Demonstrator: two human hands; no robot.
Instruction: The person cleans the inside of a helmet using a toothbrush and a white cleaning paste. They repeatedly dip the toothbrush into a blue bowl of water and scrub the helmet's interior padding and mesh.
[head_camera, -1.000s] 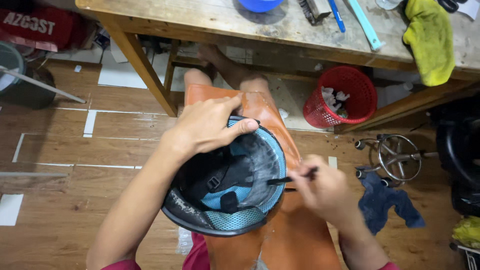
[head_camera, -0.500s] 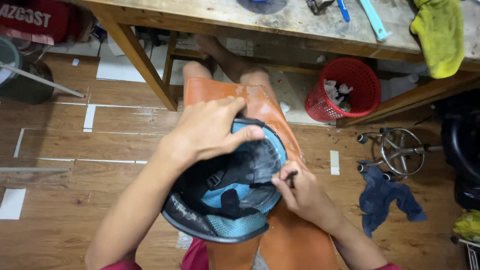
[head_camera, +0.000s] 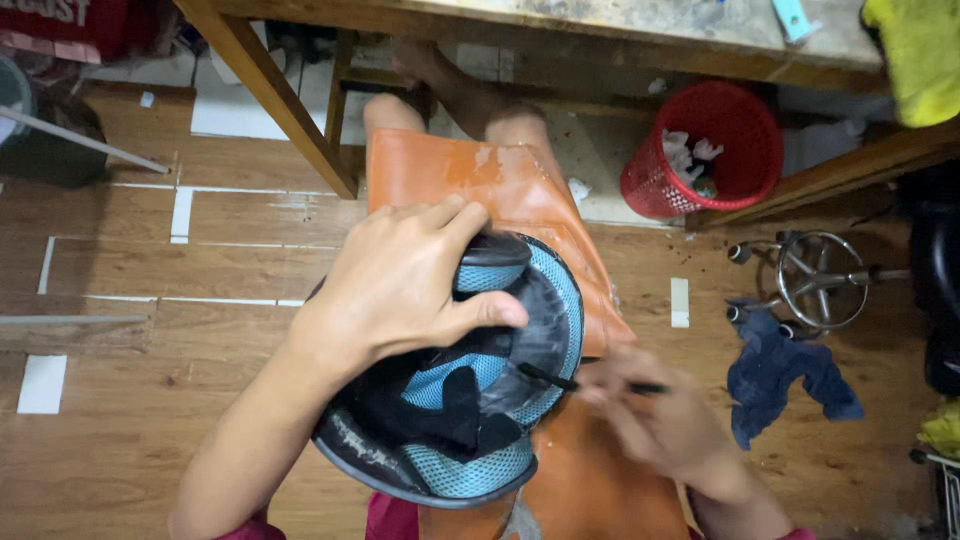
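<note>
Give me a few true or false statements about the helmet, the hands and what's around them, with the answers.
1. The left hand grips the rim of the upturned helmet. True.
2. The right hand is bare of any tool. False: it holds a thin dark tool whose tip points into the helmet.
3. The helmet lining is blue mesh. True.
4. The red basket stands on the workbench. False: it stands on the floor, below the bench edge.
5. A blue cloth lies on the floor by a wheeled chair base. True.
</note>
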